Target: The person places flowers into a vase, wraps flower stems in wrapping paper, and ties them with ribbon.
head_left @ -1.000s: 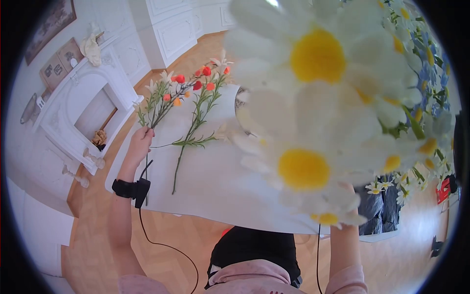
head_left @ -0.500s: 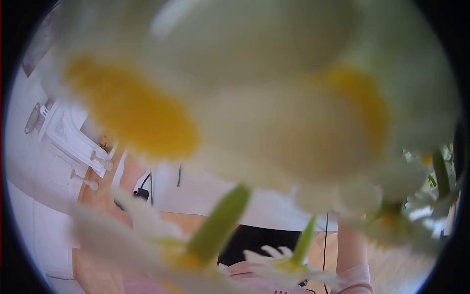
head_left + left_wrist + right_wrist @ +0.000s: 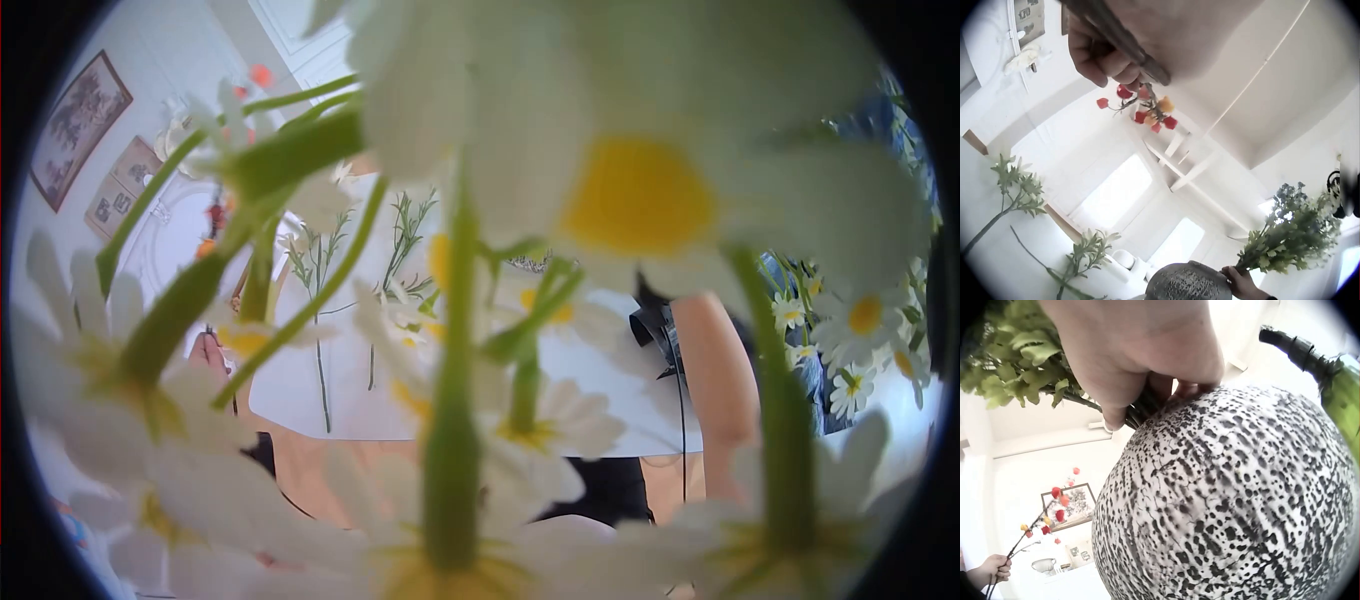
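Observation:
My left hand [image 3: 1129,50] grips a thin brown branch with red and orange berries [image 3: 1154,114], raised at the left of the table. With my right hand [image 3: 1141,356] I hold the stems of a leafy bouquet [image 3: 1297,231] right at the top of a round black-and-white speckled vase [image 3: 1222,500]. White daisies [image 3: 640,195] with yellow centres and thick green stems fill much of the head view, very close to the camera. They hide my right hand there, and only its forearm [image 3: 715,380] shows.
Two green leafy stems [image 3: 322,370] lie on the white table [image 3: 285,395]. Beside the vase stands a green bottle [image 3: 1342,403] with a black top. More daisies [image 3: 865,315] hang at the right. A framed picture [image 3: 80,130] is on the left wall.
The daisies have swung in across the head camera, with their stems now in front of it. My left hand has moved left, taking the berry branch off from over the table.

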Action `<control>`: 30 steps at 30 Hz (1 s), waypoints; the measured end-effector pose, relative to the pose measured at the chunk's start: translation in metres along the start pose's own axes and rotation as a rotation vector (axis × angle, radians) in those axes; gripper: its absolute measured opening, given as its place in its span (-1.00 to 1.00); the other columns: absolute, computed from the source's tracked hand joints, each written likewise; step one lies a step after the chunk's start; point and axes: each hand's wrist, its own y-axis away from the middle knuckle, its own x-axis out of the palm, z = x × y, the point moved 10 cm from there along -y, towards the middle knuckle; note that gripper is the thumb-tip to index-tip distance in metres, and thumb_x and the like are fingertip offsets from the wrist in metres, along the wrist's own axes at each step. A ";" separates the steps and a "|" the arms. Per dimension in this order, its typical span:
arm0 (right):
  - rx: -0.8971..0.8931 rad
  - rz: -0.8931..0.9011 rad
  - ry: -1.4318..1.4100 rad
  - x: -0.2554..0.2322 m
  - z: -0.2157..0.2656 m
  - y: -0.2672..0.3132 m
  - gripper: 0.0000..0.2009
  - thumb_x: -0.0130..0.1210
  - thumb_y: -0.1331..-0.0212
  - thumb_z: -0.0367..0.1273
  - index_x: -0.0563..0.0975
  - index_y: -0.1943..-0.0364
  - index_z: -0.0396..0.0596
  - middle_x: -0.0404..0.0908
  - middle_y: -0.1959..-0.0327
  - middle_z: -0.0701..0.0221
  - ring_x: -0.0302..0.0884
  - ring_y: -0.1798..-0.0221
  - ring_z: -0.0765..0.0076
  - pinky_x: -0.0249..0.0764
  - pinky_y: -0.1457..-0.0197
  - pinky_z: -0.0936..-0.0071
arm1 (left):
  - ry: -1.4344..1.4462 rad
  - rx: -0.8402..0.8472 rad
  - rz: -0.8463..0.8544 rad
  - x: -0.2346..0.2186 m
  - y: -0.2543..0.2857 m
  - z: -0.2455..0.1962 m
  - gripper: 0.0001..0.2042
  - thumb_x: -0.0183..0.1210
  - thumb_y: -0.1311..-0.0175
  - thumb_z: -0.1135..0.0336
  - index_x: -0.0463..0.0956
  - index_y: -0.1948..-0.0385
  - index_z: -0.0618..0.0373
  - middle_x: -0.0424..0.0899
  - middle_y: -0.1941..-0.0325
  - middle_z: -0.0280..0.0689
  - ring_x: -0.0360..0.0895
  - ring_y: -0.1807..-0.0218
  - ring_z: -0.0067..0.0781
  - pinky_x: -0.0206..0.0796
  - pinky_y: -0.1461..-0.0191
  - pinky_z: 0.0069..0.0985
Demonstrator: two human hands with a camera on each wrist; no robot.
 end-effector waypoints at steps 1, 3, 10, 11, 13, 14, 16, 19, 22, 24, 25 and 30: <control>0.004 -0.003 0.002 -0.001 0.000 0.001 -0.53 0.14 0.18 -0.33 0.32 0.10 -0.14 0.39 0.21 0.26 0.36 0.17 0.15 0.31 0.11 0.33 | 0.007 0.047 0.055 0.005 -0.005 -0.002 -0.72 -0.19 -0.23 0.26 0.36 0.56 0.26 0.40 0.65 -0.07 0.30 0.60 -0.19 0.15 0.50 -0.34; 0.006 -0.005 0.009 -0.005 0.003 0.002 -0.53 0.14 0.18 -0.33 0.32 0.10 -0.14 0.38 0.21 0.26 0.36 0.17 0.15 0.31 0.11 0.33 | 0.027 0.138 0.157 0.040 -0.002 -0.025 -0.72 -0.20 -0.24 0.25 0.34 0.56 0.24 0.37 0.66 -0.13 0.28 0.61 -0.25 0.14 0.51 -0.39; -0.014 -0.019 0.045 -0.015 0.005 -0.009 -0.53 0.14 0.17 -0.33 0.32 0.09 -0.15 0.38 0.21 0.26 0.35 0.17 0.15 0.31 0.11 0.33 | 0.113 0.473 0.498 0.237 0.062 -0.126 -0.72 -0.23 -0.29 0.21 0.25 0.56 0.18 0.28 0.68 -0.31 0.22 0.61 -0.46 0.10 0.56 -0.56; -0.022 -0.026 0.057 -0.018 0.003 -0.013 -0.53 0.14 0.17 -0.33 0.32 0.09 -0.15 0.38 0.21 0.26 0.35 0.17 0.15 0.31 0.11 0.33 | 0.134 0.526 0.544 0.259 0.076 -0.158 -0.72 -0.23 -0.30 0.20 0.24 0.56 0.18 0.27 0.68 -0.33 0.21 0.61 -0.49 0.09 0.56 -0.58; -0.038 -0.043 0.086 -0.027 0.000 -0.020 -0.53 0.14 0.17 -0.33 0.32 0.09 -0.15 0.38 0.21 0.26 0.35 0.17 0.15 0.31 0.11 0.33 | 0.127 0.464 0.369 0.297 0.106 -0.177 -0.74 -0.16 -0.26 0.14 0.25 0.40 0.16 0.36 0.59 -0.28 0.32 0.53 -0.49 0.26 0.45 -0.53; -0.044 -0.051 0.102 -0.031 -0.003 -0.023 -0.53 0.14 0.17 -0.33 0.32 0.09 -0.15 0.38 0.21 0.26 0.35 0.17 0.15 0.31 0.11 0.33 | 0.188 0.524 0.386 0.320 0.119 -0.189 -0.75 -0.19 -0.28 0.17 0.28 0.42 0.18 0.33 0.65 -0.35 0.34 0.57 -0.54 0.31 0.45 -0.58; -0.058 -0.065 0.132 -0.039 -0.006 -0.030 -0.53 0.14 0.17 -0.33 0.31 0.09 -0.15 0.38 0.21 0.27 0.35 0.17 0.16 0.31 0.11 0.33 | 0.250 0.615 0.487 0.365 0.119 -0.198 -0.73 -0.24 -0.30 0.21 0.30 0.42 0.23 0.36 0.65 -0.35 0.42 0.50 -0.52 0.40 0.33 -0.55; -0.093 -0.090 0.173 -0.052 -0.008 -0.046 -0.53 0.14 0.17 -0.33 0.31 0.09 -0.15 0.37 0.21 0.27 0.35 0.17 0.16 0.31 0.11 0.33 | 0.281 0.660 0.654 0.423 0.122 -0.183 -0.77 -0.25 -0.31 0.29 0.30 0.42 0.26 0.44 0.56 -0.26 0.49 0.38 -0.46 0.40 0.25 -0.54; -0.162 -0.149 0.215 -0.072 -0.003 -0.081 -0.53 0.13 0.17 -0.33 0.31 0.08 -0.15 0.37 0.21 0.27 0.35 0.17 0.16 0.31 0.11 0.33 | 0.302 0.649 0.690 0.457 0.154 -0.169 -0.83 -0.24 -0.29 0.39 0.27 0.43 0.27 0.45 0.57 -0.24 0.49 0.40 -0.49 0.36 0.30 -0.60; -0.211 -0.202 0.245 -0.087 0.001 -0.105 -0.53 0.13 0.16 -0.32 0.31 0.08 -0.15 0.37 0.21 0.27 0.35 0.17 0.16 0.31 0.11 0.33 | 0.317 0.572 0.730 0.471 0.167 -0.136 -0.86 -0.18 -0.25 0.39 0.26 0.42 0.27 0.44 0.56 -0.23 0.49 0.41 -0.44 0.34 0.32 -0.54; -0.229 -0.222 0.260 -0.093 0.002 -0.112 -0.53 0.13 0.16 -0.32 0.31 0.08 -0.15 0.37 0.21 0.27 0.35 0.17 0.16 0.31 0.11 0.33 | 0.314 0.554 0.755 0.477 0.170 -0.124 -0.86 -0.11 -0.22 0.36 0.27 0.41 0.27 0.44 0.56 -0.21 0.50 0.41 -0.37 0.33 0.32 -0.48; -0.258 -0.270 0.310 -0.115 0.000 -0.123 -0.52 0.13 0.16 -0.32 0.30 0.08 -0.15 0.37 0.21 0.27 0.35 0.17 0.16 0.31 0.11 0.32 | 0.331 0.620 0.783 0.414 0.215 -0.111 -0.86 -0.10 -0.21 0.35 0.27 0.41 0.27 0.43 0.55 -0.21 0.50 0.41 -0.36 0.33 0.32 -0.48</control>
